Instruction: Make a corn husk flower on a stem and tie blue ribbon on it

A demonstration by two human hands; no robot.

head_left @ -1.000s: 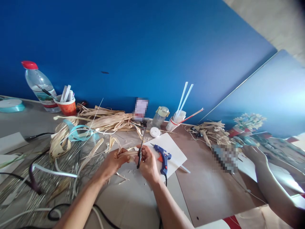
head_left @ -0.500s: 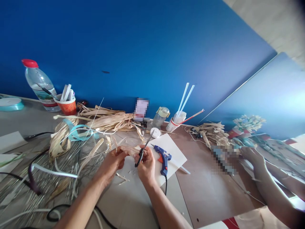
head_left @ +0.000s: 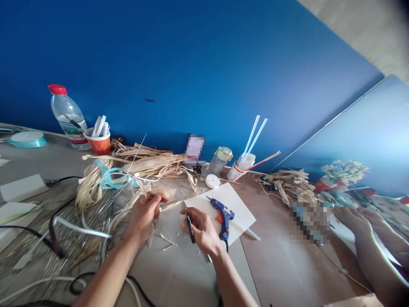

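Tan and papery, a dried husk piece (head_left: 165, 194) sits in the left hand (head_left: 144, 215), clear of the scissors (head_left: 190, 228). Half a second ago the two hands were close together, with the scissors up against the husk; now there is an open gap between them, the left hand farther left and the right hand (head_left: 203, 232) drawn nearer the person. The blades leaned away to the right then; now they lean away to the left.

The scissors point forward, their long axis running from the handles in the right palm to tips near the edge of the white card (head_left: 238, 202). Whether the blades are parted, I cannot tell. The husk piece lies crosswise, its free end toward the right, above the table (head_left: 172, 277) and in front of the husk bundle (head_left: 159, 165).

The left thumb and forefinger are pinched together on the husk. The right fingers curl round the black handles, just left of the blue glue gun (head_left: 225, 219) on the card.
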